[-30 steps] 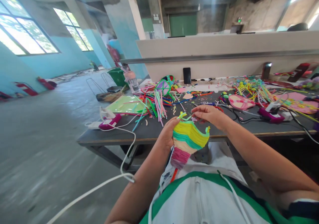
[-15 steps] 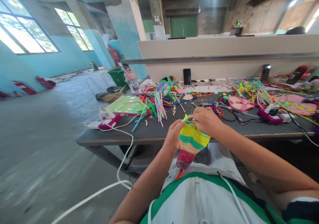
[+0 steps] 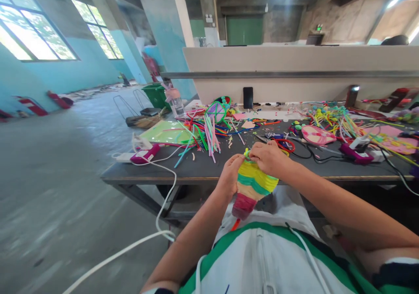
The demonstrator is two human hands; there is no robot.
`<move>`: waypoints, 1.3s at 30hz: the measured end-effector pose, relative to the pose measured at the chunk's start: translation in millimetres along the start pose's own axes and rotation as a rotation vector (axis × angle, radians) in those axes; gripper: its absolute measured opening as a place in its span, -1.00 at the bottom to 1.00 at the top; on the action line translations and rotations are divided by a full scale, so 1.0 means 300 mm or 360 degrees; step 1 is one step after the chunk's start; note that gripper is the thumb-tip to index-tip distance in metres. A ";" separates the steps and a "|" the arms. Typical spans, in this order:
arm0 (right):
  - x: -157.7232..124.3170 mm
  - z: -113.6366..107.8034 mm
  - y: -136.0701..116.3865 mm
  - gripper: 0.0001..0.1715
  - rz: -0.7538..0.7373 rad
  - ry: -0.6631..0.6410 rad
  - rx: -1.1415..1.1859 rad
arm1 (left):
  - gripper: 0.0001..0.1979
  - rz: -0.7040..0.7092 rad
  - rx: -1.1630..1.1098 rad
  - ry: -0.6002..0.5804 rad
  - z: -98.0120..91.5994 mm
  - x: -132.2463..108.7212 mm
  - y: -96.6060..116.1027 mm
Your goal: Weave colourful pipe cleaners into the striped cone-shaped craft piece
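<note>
Between my hands, just off the table's front edge, is a striped craft piece (image 3: 254, 184) in yellow, teal, tan and dark red, with an orange strip below it. It seems built of rows of pipe cleaners. My left hand (image 3: 230, 176) is closed on its upper left edge. Along the top edge, the fingers of my right hand (image 3: 270, 158) pinch at a yellow-green end (image 3: 246, 153). My fingers partly hide the top of the piece. Beyond my right hand lie red-handled scissors (image 3: 284, 145).
On the dark table (image 3: 203, 168) lie loose pipe cleaners (image 3: 211, 137), a green plastic packet (image 3: 166, 132), a pink flat piece (image 3: 317, 135) and purple power strips (image 3: 145, 154). A phone (image 3: 248, 97) leans on the divider; a bottle (image 3: 175, 102) stands left. A white cable (image 3: 163, 206) hangs over the front edge.
The view has shifted slightly. Both hands stay on the striped piece, and my right fingers have moved a little at its top edge.
</note>
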State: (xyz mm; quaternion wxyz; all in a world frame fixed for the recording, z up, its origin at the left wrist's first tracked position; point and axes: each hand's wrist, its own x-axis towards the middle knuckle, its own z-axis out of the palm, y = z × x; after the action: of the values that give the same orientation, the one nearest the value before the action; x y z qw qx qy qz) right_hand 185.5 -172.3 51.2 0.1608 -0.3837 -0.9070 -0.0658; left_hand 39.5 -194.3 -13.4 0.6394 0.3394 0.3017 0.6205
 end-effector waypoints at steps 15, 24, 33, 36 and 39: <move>-0.051 -0.005 -0.062 -0.78 -0.0033 -0.0124 -0.0350 | -0.72 -0.0018 0.0219 0.0054 -0.018 0.008 -0.029; 0.008 -0.067 -0.048 -0.79 -0.0468 -0.0081 -0.0583 | -0.71 0.0253 0.0541 -0.0137 -0.020 -0.009 -0.024; 0.079 -0.088 0.012 -0.85 -0.0580 -0.0225 -0.0502 | -0.74 0.0203 0.0777 -0.0286 -0.028 -0.013 -0.010; 0.096 -0.062 0.036 -0.83 -0.0518 -0.0357 -0.0413 | -0.75 0.0260 0.0912 -0.0395 -0.035 -0.016 -0.012; 0.113 -0.036 0.052 -0.83 -0.0387 -0.0526 -0.0328 | -0.79 0.0303 0.0960 -0.0384 -0.041 -0.028 -0.015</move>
State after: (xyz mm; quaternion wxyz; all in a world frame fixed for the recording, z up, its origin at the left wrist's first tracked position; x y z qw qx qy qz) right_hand 177.1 -141.1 73.0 -0.0391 -0.2915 -0.9490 -0.1132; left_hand 31.7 -201.9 -24.6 0.4806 0.6108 0.3607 0.5155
